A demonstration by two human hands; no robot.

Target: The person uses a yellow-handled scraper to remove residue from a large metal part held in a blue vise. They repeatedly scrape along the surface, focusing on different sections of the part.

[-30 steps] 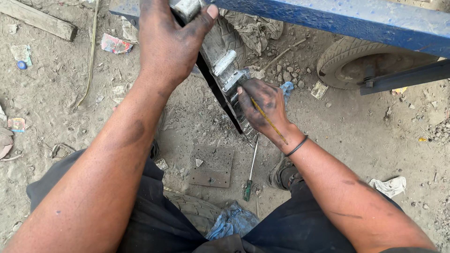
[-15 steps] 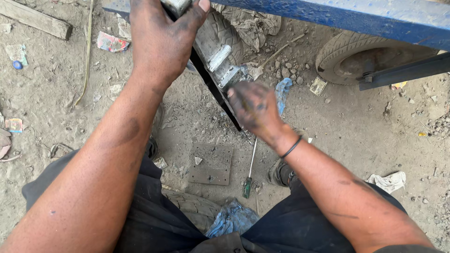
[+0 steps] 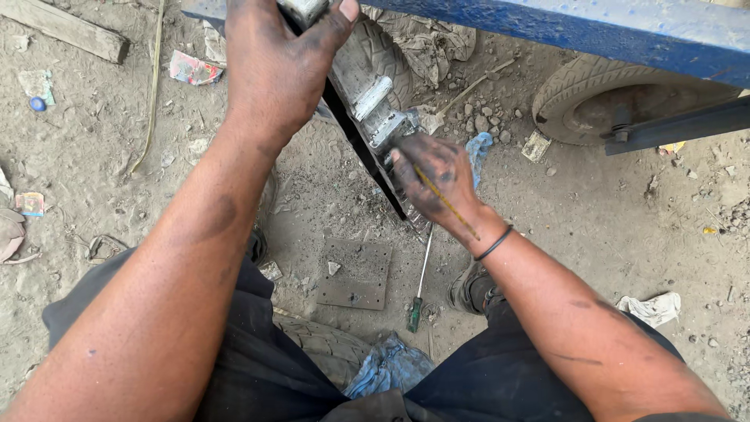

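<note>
My left hand (image 3: 277, 66) grips the upper end of a long dark metal part (image 3: 367, 117) that slants down from the top of the view to the dirt. It carries a silvery bracket (image 3: 379, 105) near its middle. My right hand (image 3: 433, 184) is closed around a thin yellowish rod-like tool (image 3: 445, 205), and its fingertips press against the part just below the bracket. A dark band sits on my right wrist. Both hands are black with grease.
A green-handled screwdriver (image 3: 418, 289) and a flat square metal plate (image 3: 355, 273) lie on the dirt between my knees. A blue rag (image 3: 387, 367) and a tyre tread (image 3: 328, 348) are near my lap. A blue vehicle frame (image 3: 594, 31) and a small wheel (image 3: 617, 98) stand at the upper right.
My left hand stayed clamped on the top of the part. My right hand slid up against the part and settled just below the bracket, the thin tool showing again.
</note>
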